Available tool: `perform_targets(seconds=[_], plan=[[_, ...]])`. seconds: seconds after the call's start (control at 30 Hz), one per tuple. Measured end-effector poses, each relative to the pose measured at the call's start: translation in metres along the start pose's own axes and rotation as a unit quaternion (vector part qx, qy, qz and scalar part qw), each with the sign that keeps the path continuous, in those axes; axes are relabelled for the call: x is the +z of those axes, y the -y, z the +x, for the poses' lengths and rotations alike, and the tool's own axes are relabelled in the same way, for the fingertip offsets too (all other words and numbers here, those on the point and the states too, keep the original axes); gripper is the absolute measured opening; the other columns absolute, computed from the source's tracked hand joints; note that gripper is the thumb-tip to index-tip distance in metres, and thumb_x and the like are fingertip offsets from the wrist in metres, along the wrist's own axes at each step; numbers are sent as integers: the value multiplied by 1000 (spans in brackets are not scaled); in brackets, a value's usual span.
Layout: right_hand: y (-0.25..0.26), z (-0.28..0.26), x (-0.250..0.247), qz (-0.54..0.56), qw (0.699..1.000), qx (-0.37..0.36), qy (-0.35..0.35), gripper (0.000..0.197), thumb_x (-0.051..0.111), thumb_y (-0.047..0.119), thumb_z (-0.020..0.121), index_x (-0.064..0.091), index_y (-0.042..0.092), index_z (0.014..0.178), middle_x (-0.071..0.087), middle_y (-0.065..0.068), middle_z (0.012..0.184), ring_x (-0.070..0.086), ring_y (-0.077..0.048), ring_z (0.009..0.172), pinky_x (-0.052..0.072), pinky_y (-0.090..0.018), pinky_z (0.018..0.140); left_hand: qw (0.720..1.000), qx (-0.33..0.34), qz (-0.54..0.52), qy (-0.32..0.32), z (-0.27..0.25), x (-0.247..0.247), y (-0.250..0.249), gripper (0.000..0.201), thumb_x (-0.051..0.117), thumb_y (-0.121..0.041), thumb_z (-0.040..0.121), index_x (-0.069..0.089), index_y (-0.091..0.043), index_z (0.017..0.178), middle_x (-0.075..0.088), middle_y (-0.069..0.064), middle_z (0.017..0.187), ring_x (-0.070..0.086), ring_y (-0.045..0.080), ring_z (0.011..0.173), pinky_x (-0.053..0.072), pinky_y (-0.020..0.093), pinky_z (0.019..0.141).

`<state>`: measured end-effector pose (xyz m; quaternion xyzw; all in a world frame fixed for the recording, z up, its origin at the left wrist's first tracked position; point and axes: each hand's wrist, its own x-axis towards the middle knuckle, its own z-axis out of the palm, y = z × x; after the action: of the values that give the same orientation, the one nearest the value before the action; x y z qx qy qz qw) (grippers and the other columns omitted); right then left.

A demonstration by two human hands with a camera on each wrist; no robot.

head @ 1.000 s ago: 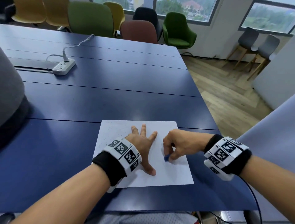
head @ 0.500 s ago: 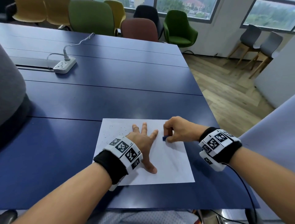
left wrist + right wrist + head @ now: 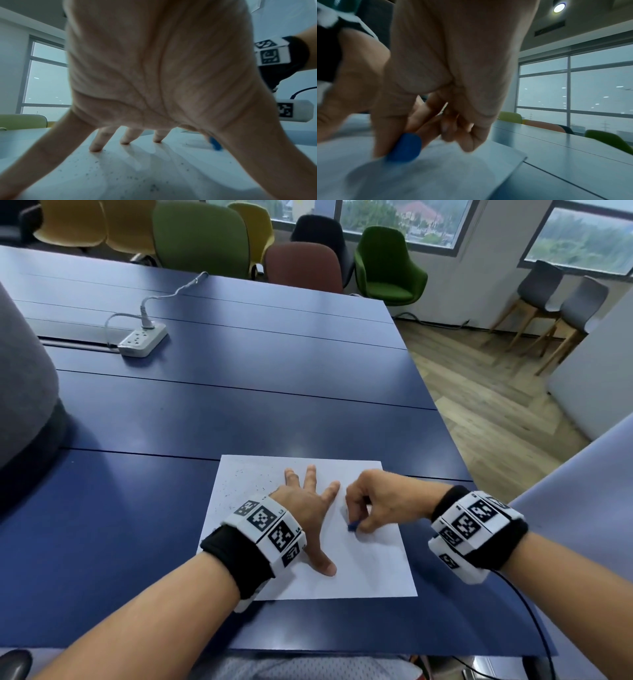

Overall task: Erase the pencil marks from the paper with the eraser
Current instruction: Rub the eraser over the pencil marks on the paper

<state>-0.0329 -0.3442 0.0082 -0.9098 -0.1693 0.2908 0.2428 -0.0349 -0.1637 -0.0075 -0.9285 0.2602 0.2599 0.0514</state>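
paper: (image 3: 370, 573) flat on table (image 3: 239, 412), near edge, 6 o'clock
left hand: (image 3: 308, 508) spread on paper's middle, fingertips toward 12
right hand: (image 3: 380, 501) at 3 o'clock of left hand, just beside it, over paper's right half
eraser: (image 3: 352, 526) pinched in right hand, tip touching paper, between the two hands
crumbs: (image 3: 239, 484) on paper, 10 o'clock of left hand
power strip: (image 3: 142, 340) on table, 11 o'clock, well apart from paper
chairs: (image 3: 301, 266) behind table's far edge, 12 o'clock
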Motion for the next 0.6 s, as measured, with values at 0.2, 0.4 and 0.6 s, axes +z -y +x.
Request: perform_targets(seconds=[0.2,0.4,0.6], plan=[[-2,5,-1,0,998,-2,-55,9,77,9,72,69,7,75,74,-6,80,59,-9,65,53,-34,67,1000,4,-9,6,0,-2,0,140,81,-67,56,-14,-34,153,-21,11,160,-10,43,146,31,55,112],[7,-16,10,-18,994,-1,109,15,79,7,71,69,18,69,75,1,83,63,-6,70,51,-23,69,1000,0,-2,10,0,-2,-2,141,82,-67,56,-15,-33,153,-22,12,160,-10,44,146,29,55,111],[-9,-10,6,21,999,-10,-43,8,74,6,70,68,11,72,73,0,79,66,-21,75,56,-42,77,1000,0,-10,11,2,-2,-2,140,80,-70,53,-14,-40,152,-21,11,160,-10,45,146,33,58,108]])
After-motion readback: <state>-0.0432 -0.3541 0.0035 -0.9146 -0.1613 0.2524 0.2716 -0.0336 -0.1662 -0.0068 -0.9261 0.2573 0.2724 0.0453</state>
